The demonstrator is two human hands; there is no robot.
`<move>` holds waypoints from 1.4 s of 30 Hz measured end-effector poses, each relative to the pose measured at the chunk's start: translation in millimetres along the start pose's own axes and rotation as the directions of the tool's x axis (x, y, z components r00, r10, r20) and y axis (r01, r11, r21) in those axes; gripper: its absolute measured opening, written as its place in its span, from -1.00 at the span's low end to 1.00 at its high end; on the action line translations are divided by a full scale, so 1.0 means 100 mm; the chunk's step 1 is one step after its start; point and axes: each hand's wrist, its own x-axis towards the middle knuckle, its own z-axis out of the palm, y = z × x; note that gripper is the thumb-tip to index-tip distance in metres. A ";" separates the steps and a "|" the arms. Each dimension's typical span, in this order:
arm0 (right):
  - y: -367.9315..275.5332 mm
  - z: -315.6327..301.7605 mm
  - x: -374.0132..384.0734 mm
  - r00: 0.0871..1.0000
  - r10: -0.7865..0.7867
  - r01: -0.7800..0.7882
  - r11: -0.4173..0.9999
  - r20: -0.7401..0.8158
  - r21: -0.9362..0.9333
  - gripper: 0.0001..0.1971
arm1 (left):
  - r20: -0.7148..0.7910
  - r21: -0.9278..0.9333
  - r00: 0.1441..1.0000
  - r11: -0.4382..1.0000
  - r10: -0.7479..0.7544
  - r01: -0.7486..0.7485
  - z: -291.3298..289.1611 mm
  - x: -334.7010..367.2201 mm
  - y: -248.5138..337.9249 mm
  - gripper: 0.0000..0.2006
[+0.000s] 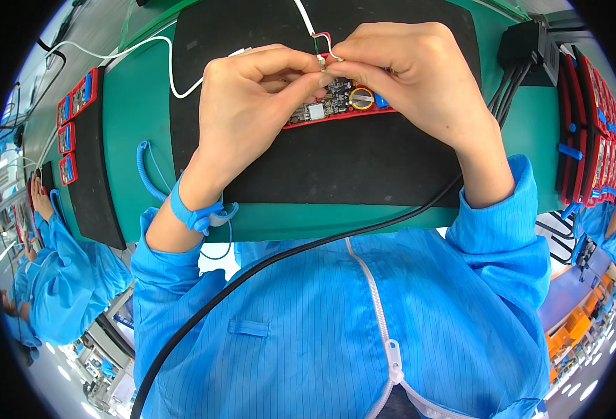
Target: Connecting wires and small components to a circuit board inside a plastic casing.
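Note:
Both of my hands meet over a circuit board (336,101) in a red frame, which lies on a black mat. Between my left hand's (248,94) thumb and index finger is a small pale connector (322,61). Beside it, my right hand (416,73) pinches a thin wire at the end of a white cable (303,14). Red, white and green strands split out of that cable just above my fingertips. A round coin cell (361,98) shows on the board below my right fingers. My hands cover the board's upper part and both ends.
The black mat (336,167) rests on a green bench. Red-framed boards (81,98) stand at the left, with stacks of more (605,140) at the right. A black box (529,52) with cables sits at the back right. A blue strap (196,213) rings my left wrist. Another person (63,286) is at left.

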 end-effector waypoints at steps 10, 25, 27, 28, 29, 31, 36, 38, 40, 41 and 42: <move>0.01 0.01 -0.01 0.999 -0.042 0.041 0.998 -0.006 -0.036 -0.89 | -0.007 0.034 1.000 0.999 0.012 -0.012 0.02 -0.01 -0.01 -0.90; 0.02 -0.04 0.02 0.999 -0.004 0.000 0.996 0.043 0.086 -0.90 | -0.056 0.048 0.995 0.996 0.084 -0.082 0.04 0.03 -0.04 -0.93; 0.04 -0.06 0.03 0.998 -0.009 0.000 0.987 0.056 0.158 -0.91 | -0.048 0.057 0.995 0.995 0.082 -0.079 0.03 0.04 -0.03 -0.93; 0.04 -0.06 0.03 0.998 0.004 -0.015 0.987 0.063 0.161 -0.90 | -0.042 0.067 0.996 0.995 0.080 -0.077 0.03 0.04 -0.02 -0.92; 0.04 -0.06 0.03 0.997 0.017 -0.028 0.986 0.070 0.164 -0.90 | -0.041 0.068 0.996 0.995 0.080 -0.078 0.02 0.04 -0.02 -0.92; 0.05 -0.05 0.03 0.998 0.016 -0.027 0.985 0.067 0.171 -0.90 | -0.044 0.052 0.996 0.996 0.077 -0.075 0.02 0.03 -0.03 -0.92; 0.03 -0.06 0.04 0.997 0.031 -0.046 0.978 0.077 0.203 -0.90 | -0.008 0.077 0.999 0.996 0.046 -0.046 0.01 0.03 0.01 -0.93; 0.00 -0.08 0.05 0.997 -0.031 0.023 0.993 0.070 0.118 -0.90 | 0.025 0.103 1.000 0.994 0.017 -0.020 0.00 0.03 0.02 -0.92; 0.02 -0.07 0.05 0.996 -0.042 0.034 0.994 0.076 0.108 -0.90 | 0.038 0.077 0.999 0.996 0.036 -0.039 -0.01 0.03 0.03 -0.92; 0.03 -0.06 0.05 0.995 -0.051 0.043 0.994 0.083 0.097 -0.91 | 0.039 0.078 0.999 0.996 0.036 -0.039 -0.01 0.03 0.03 -0.92; 0.03 -0.06 0.05 0.995 -0.051 0.043 0.994 0.083 0.097 -0.91 | 0.044 0.054 0.998 0.998 0.036 -0.038 -0.01 0.03 0.03 -0.91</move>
